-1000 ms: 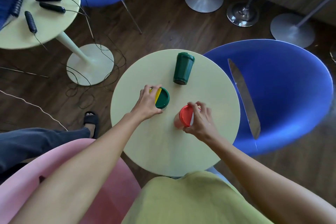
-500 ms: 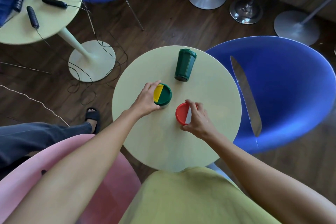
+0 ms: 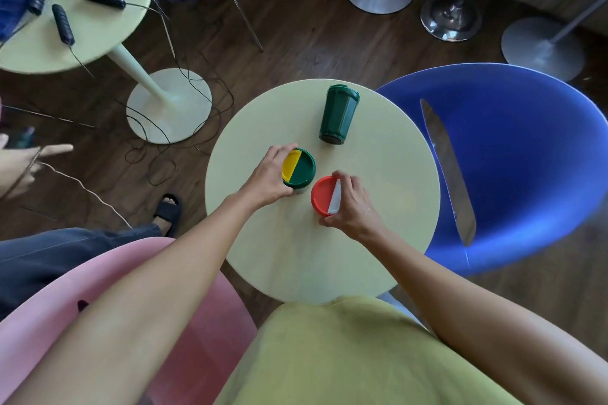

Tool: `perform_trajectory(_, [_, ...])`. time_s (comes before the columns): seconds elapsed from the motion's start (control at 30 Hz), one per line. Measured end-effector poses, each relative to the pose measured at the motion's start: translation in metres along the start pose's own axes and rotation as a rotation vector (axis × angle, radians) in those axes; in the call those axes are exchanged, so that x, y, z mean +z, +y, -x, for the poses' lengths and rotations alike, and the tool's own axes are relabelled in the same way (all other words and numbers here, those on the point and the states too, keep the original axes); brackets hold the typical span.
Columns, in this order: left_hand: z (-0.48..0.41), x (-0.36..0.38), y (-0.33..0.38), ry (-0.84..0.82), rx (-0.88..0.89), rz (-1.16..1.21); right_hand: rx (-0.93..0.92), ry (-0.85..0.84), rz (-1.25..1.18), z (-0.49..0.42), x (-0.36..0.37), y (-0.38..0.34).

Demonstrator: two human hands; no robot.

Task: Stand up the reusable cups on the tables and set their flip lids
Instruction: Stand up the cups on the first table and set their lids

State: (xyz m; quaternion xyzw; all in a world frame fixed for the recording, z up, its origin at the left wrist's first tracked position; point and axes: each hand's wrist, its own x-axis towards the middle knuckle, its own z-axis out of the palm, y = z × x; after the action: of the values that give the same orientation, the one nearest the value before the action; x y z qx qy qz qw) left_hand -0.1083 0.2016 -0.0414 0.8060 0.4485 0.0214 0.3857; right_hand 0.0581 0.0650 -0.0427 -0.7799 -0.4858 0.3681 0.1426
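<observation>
Pale yellow-green and round, the table (image 3: 378, 207) fills the middle of the head view, and both bare forearms reach onto it from below. The left hand (image 3: 268, 179) comes in from the lower left with the wrist straight, fingers curled around the near-left side of the green-lidded cup (image 3: 298, 169), thumb up at its far rim. The right hand (image 3: 353, 207) comes in from the lower right, fingers wrapped around the right side of the red-lidded cup (image 3: 324, 196), a fingertip resting at the top of the white flap on its lid.

Both held cups stand upright, close together near the table's centre, seen from straight above, so only their lids show. The green lid has a yellow flap over its left part; the red lid has a narrow white flap along its right edge. Whether either flap is pressed fully flat cannot be told. A third, dark green cup (image 3: 339, 115) lies on its side farther back, lid end pointing away and base toward the person, apart from the other two. The lids hide what, if anything, is inside each cup.

Cup bodies under the two lids are almost wholly hidden by the lids and hands. A blue chair (image 3: 526, 158) sits to the right, cut off by the frame edge.
</observation>
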Motion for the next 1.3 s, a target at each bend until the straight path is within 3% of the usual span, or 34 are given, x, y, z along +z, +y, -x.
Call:
perform_trajectory(0.7, [0.006, 0.001, 0.000, -0.015, 0.033, -0.045, 0.042, 0.062, -0.033, -0.018, -0.007, 0.002])
perform_trajectory(1.3, [0.024, 0.006, 0.003, -0.051, 0.014, -0.042, 0.045, 0.012, 0.040, -0.020, -0.012, 0.003])
